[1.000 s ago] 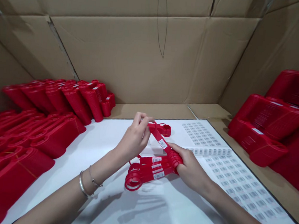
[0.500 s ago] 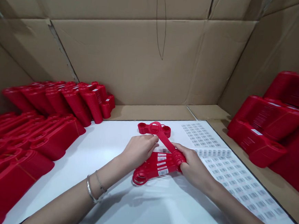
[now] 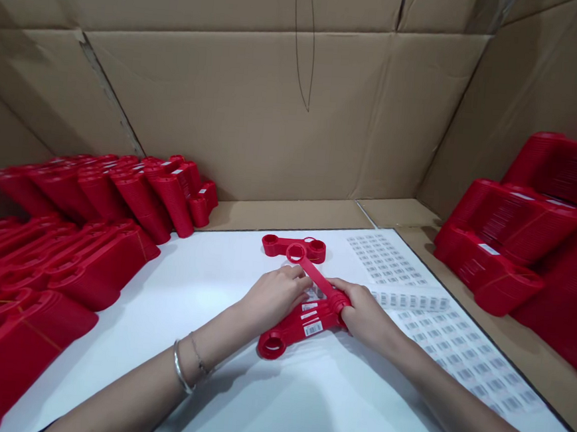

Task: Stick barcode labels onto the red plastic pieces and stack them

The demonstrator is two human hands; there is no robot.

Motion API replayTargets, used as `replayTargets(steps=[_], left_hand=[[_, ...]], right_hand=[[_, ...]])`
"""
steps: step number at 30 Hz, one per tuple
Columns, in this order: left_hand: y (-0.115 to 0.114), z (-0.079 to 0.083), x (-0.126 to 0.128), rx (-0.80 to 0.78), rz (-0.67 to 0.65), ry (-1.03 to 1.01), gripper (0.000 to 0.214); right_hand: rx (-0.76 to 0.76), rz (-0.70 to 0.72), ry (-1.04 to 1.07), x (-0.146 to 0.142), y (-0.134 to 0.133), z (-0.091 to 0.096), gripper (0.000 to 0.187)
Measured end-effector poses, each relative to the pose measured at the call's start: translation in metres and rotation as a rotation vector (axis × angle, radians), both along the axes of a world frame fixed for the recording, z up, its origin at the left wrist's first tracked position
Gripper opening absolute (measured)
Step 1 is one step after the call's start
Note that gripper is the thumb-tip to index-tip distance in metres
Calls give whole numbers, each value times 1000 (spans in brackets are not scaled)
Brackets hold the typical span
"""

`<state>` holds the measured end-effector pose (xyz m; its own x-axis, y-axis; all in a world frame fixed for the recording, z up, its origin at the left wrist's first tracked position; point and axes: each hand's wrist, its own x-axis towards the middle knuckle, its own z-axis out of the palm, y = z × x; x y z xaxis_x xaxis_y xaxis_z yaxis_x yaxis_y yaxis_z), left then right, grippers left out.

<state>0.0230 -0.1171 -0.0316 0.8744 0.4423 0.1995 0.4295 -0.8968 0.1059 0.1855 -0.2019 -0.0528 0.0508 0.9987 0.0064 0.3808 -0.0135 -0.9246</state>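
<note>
A stack of flat red strips with ring-shaped ends (image 3: pixel 297 330), carrying white barcode labels (image 3: pixel 313 328), is held just above the white table. My right hand (image 3: pixel 365 315) grips the stack's right ring ends, thumb on top. One single red strip (image 3: pixel 316 276) slants away from the others toward the far left, its ring end over the table. My left hand (image 3: pixel 279 295) lies across the stack's far left side, fingers curled together; its fingertips are partly hidden, and I cannot make out what they pinch. Beyond the hands, another small red stack (image 3: pixel 293 246) rests on the table.
Sheets of barcode labels (image 3: pixel 459 336) cover the table's right side, with a curled label strip (image 3: pixel 409 300) across them. Many red stacks (image 3: pixel 71 272) fill the left; more red bundles (image 3: pixel 489 265) are piled right. Cardboard walls (image 3: pixel 246 119) surround the table, and a thin wire loop (image 3: pixel 309 78) hangs behind.
The fanned strips have drawn together, so their lower left rings line up. My left hand has shifted slightly down over the stack. The slanting strip sits a little lower. The view has moved slightly.
</note>
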Motion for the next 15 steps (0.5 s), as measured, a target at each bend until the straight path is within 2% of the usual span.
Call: replayTargets(steps=[3,6,10,15], left_hand=[[-1,1,3,20,8,55,20],[2,6,3,-44,-8,30,18],[9,22,-4,-296,-20,-45,16],[13,37,-9,-588,27,-182,19]], right_hand=[[1,5,-9,1,1,-3,49],[17,8,-8,1,1,-4,52],[47,12,-7,0,-1,-1,59],[95,43,-46,-6,-6,8,62]])
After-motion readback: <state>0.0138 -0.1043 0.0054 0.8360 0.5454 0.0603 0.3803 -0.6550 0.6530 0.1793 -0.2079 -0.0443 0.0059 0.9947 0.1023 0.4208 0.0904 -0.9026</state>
